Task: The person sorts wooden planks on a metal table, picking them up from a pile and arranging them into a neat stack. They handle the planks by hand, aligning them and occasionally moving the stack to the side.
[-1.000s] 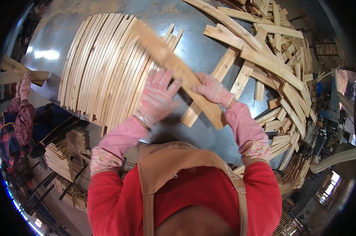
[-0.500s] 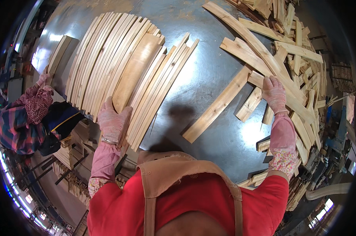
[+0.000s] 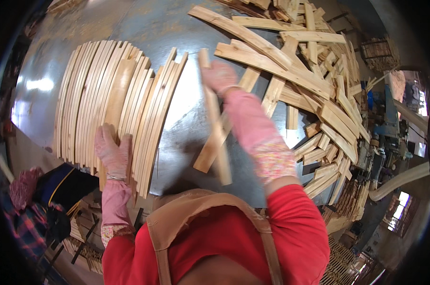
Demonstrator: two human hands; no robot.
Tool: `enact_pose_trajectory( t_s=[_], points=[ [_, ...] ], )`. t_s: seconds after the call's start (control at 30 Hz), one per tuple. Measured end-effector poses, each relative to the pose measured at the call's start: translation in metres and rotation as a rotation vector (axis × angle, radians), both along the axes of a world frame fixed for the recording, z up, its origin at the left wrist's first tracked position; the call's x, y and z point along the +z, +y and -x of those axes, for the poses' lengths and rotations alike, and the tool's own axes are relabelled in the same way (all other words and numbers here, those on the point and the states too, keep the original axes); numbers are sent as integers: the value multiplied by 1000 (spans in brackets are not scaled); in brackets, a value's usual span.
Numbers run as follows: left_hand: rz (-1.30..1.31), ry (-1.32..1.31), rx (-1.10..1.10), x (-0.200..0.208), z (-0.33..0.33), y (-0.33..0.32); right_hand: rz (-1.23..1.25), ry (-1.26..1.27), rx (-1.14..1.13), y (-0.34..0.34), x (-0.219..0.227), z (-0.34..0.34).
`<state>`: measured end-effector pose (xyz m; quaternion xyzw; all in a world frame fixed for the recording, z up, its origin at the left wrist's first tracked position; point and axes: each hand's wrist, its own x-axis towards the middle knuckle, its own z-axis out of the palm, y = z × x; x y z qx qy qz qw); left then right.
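Note:
My right hand (image 3: 220,77) grips a wooden strip (image 3: 217,128) near its far end. The strip slants toward me and is blurred by motion, crossing over another loose board (image 3: 206,156). To the left, my left hand (image 3: 113,153) rests on the near end of a row of wooden strips (image 3: 84,99), thumb and fingers apart. A wider, smooth board (image 3: 120,88) lies among these strips, its near end between my thumb and fingers. Pink gloves cover both hands. A gap of bare metal separates the row from the strip in my right hand.
A messy heap of loose boards (image 3: 340,102) covers the right side of the metal table (image 3: 181,135). Long boards (image 3: 272,64) reach out from it. At the left edge is another person in a plaid sleeve (image 3: 25,225). A pale hose (image 3: 400,180) runs at the far right.
My right hand has moved left from the heap, bringing a strip toward the row. My left hand stays on the row. The view has shifted right, and the other person's hand has left view.

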<state>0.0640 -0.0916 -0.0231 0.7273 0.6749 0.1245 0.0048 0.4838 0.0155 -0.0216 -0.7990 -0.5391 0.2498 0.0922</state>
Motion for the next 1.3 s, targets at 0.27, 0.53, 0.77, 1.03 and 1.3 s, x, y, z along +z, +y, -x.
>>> enact_pose_trajectory(
  t_s=[0.27, 0.53, 0.77, 1.03, 1.3],
  points=[
    [268, -366, -832, 8, -145, -74, -294, 208, 74, 4, -38, 35],
    [486, -293, -677, -38, -174, -71, 136, -564, 223, -18, 37, -226],
    [752, -1192, -366, -86, -253, -62, 371, -174, 145, -37, 86, -124],
    [1328, -1887, 32, -56, -270, -32, -41, -569, 498, -50, 45, -167],
    [1155, -1358, 12, -29, -182, -71, 347, -379, 143, -40, 51, -223]
  ],
)
